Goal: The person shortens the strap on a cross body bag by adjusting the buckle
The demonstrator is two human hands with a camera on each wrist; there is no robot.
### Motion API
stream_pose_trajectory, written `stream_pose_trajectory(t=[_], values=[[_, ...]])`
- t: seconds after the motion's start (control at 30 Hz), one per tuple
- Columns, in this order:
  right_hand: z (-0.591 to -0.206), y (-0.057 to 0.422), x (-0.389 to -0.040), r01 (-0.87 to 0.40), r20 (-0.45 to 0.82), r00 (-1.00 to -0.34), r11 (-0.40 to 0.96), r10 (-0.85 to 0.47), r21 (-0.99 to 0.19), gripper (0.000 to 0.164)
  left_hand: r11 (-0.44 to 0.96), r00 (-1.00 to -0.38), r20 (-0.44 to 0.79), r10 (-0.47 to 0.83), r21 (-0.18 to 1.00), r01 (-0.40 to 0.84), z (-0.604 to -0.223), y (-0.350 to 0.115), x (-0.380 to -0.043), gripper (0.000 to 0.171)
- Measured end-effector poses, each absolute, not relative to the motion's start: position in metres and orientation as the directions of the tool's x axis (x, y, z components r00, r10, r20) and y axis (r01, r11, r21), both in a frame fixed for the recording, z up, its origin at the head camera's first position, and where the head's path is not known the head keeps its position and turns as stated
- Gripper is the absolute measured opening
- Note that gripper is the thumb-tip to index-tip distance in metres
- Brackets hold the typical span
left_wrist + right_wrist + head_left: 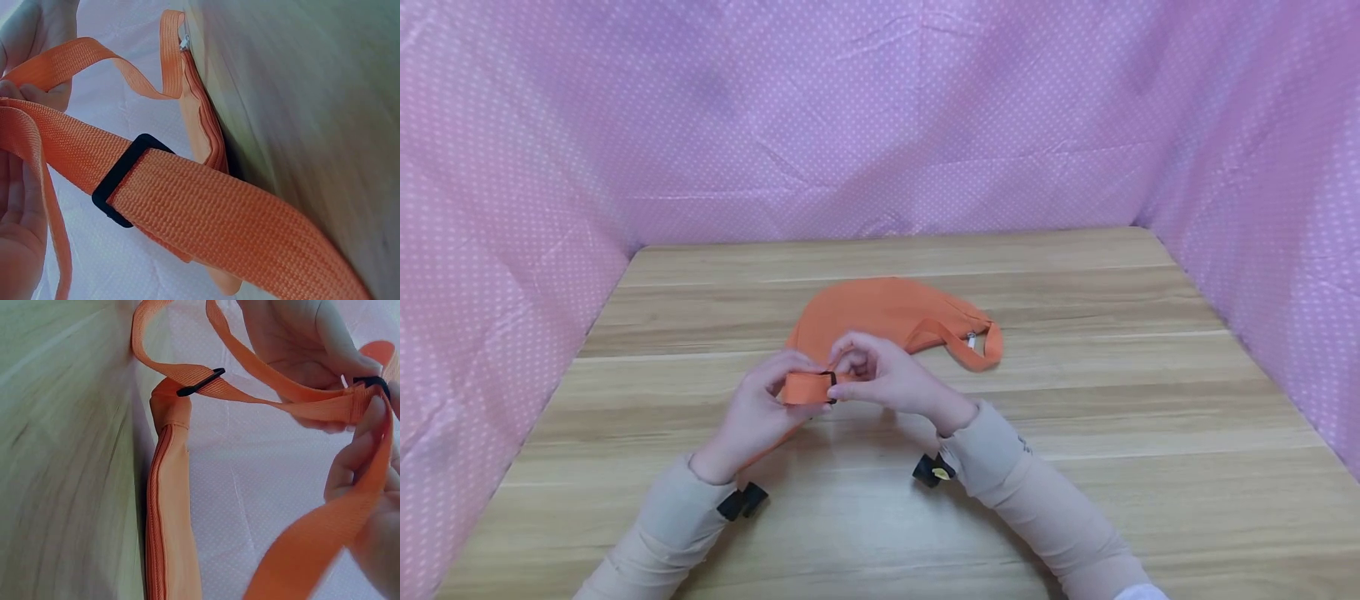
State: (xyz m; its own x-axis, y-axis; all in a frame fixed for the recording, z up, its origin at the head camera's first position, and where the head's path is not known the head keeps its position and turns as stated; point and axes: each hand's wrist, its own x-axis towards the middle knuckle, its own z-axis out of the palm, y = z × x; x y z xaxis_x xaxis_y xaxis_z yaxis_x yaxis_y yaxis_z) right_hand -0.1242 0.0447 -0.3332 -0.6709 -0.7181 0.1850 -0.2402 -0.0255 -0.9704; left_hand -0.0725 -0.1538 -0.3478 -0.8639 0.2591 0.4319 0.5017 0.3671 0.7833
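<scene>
An orange bag [865,310] with a zipper lies on the table behind both hands. Between the hands, its orange webbing strap [805,388] passes through a black buckle [832,387]. My left hand [763,408] holds the folded strap on the buckle's left side, thumb and fingers at opposite edges. At the other side, my right hand [891,379] pinches the strap at the buckle with thumb and fingertips. A black slider [119,178] sits farther along the strap in the left wrist view. The right wrist view shows the buckle [373,384] partly covered by fingers.
The wooden table [1075,350] extends around the bag. Pink dotted cloth [880,117] hangs at the back and both sides. A strap loop [988,350] lies by the white zipper pull [972,340] at the bag's right end.
</scene>
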Motion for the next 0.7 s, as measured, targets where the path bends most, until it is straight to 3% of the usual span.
stream_pose_trajectory(t=[0.23, 0.43, 0.7], values=[[-0.333, 0.047, -0.125, -0.270, 0.193, -0.723, 0.015, -0.663, -0.963, 0.023, 0.393, -0.941, 0.207, 0.268, 0.868, 0.303, -0.342, -0.157, -0.074, 0.055], [-0.334, 0.051, -0.128, -0.170, 0.113, -0.755, 0.026, -0.646, -0.985, 0.020, 0.427, -0.955, 0.198, 0.219, 0.861, 0.277, -0.342, -0.164, -0.073, 0.052], [-0.333, 0.051, -0.131, -0.032, -0.011, -0.804, 0.063, -0.594, -0.997, 0.020, 0.485, -0.941, 0.243, 0.236, 0.810, 0.331, -0.346, -0.172, -0.071, 0.043]])
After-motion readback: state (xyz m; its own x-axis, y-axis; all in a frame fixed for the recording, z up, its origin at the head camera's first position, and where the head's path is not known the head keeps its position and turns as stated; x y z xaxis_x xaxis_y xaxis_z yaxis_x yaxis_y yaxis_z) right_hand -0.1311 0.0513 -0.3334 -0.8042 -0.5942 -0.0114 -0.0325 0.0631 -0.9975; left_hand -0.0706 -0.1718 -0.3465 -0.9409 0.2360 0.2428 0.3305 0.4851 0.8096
